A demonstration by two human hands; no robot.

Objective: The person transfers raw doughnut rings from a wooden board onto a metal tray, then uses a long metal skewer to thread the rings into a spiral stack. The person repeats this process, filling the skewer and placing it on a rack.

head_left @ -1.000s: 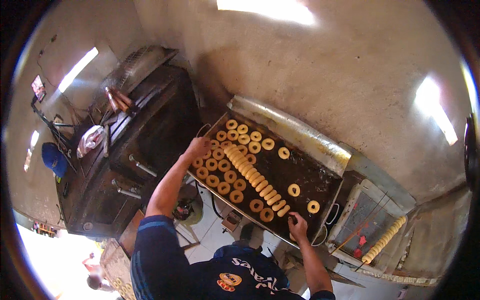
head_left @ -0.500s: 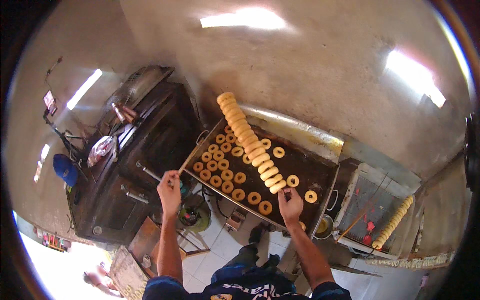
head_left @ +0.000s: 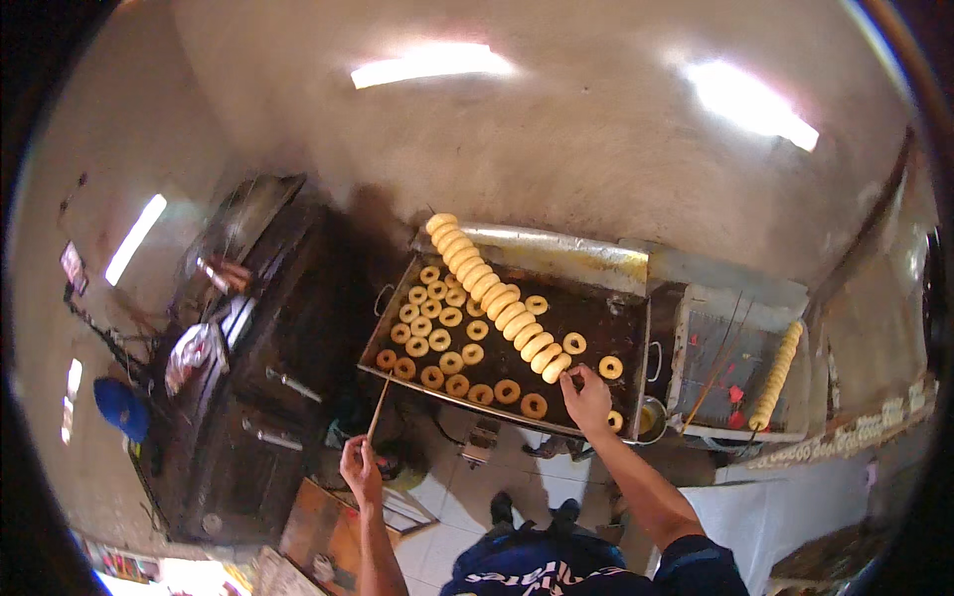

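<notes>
My right hand grips the near end of a skewer threaded with a long row of golden doughnuts. The loaded skewer slants up to the far left above a wide metal frying pan. Below it, several ring doughnuts lie in dark oil, mostly in the pan's left half and along its near side. Just off the near left corner, my left hand is closed round a thin wooden stick, its far tip pointing at the pan's edge.
A wire draining tray right of the pan holds another skewer of doughnuts and a thin stick. On the left is a dark metal oven with handles. A gas cylinder stands below the pan. A blue cap hangs at the far left.
My left hand has drawn back from the pan toward me with its stick. The skewer's bare far tip now shows. My right hand still grips the near end. The whole view has shifted.
</notes>
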